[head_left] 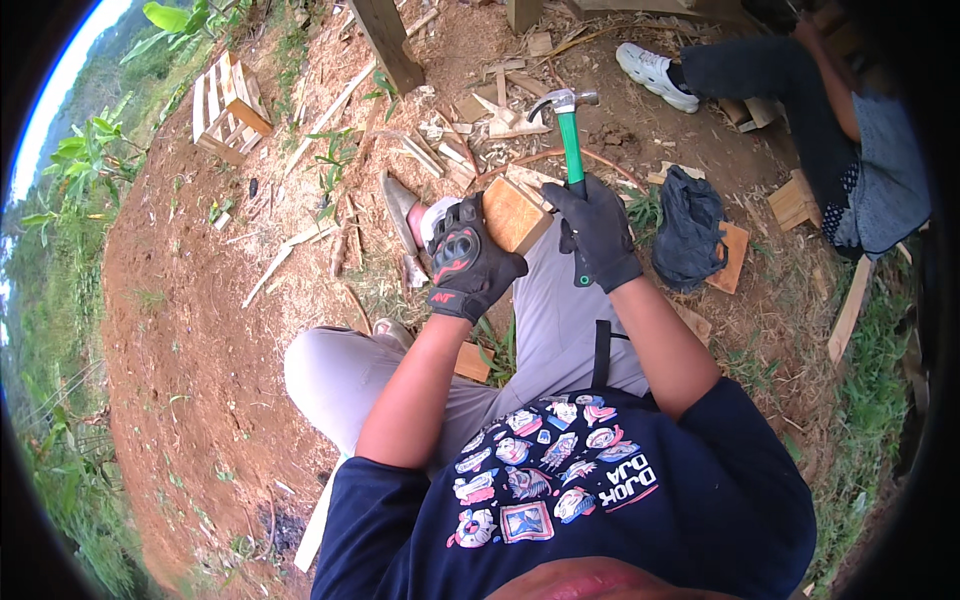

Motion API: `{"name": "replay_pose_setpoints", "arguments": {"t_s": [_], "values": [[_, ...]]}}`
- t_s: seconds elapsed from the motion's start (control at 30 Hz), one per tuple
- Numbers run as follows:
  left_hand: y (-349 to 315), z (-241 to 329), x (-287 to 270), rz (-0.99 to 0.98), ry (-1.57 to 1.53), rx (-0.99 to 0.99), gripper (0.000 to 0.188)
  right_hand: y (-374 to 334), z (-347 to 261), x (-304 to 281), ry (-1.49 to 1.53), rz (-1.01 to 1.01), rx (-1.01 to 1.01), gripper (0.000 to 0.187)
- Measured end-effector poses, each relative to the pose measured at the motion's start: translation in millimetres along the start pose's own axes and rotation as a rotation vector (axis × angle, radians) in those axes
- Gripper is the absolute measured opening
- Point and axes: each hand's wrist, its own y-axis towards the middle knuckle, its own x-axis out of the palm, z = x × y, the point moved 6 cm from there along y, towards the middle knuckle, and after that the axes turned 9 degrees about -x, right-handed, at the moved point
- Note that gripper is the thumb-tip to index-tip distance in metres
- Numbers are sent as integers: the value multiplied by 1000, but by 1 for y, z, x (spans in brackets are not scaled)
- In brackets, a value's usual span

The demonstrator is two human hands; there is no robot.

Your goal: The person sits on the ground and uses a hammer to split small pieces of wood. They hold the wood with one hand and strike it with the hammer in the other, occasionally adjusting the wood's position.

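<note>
My left hand (465, 257), in a black glove with red marks, grips the left side of a wooden block (514, 216). Its broad pale face is turned up toward me, above my thighs. In my right hand (598, 233), also in a black glove, is a claw hammer (571, 145) with a green and black handle. The hammer stands roughly upright, its metal head above my fist and the handle's butt showing below. My right fingers are wrapped round the handle close beside the block's right edge; whether they touch the block I cannot tell.
Wood scraps (500, 118) and shavings litter the dirt ahead. A slatted wooden crate (230, 108) stands at the far left. A black plastic bag (687, 228) lies to the right by a wood piece (732, 258). Another person's leg (790, 85) reaches in at right, near a wooden post (388, 45).
</note>
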Motion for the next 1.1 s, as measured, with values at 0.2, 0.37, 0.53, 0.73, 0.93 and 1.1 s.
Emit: {"name": "replay_pose_setpoints", "arguments": {"t_s": [0.2,0.37,0.53,0.73,0.93,1.1], "values": [[10,-4,2,-99,-139,-20,109,8,-13,1,-142,-1,-49,27],[16,-5,18,-195,-135,43,116,2,-4,-22,-144,58,-22,22],[21,-9,34,-214,-96,73,120,-5,3,-45,80,121,-55,16],[14,3,45,-264,-34,201,118,-25,30,-87,17,129,14,17],[10,5,64,-313,152,250,104,-60,17,-137,-314,349,-227,20],[9,1,84,-438,-6,296,112,-73,-17,-180,-360,520,-180,23]]}}
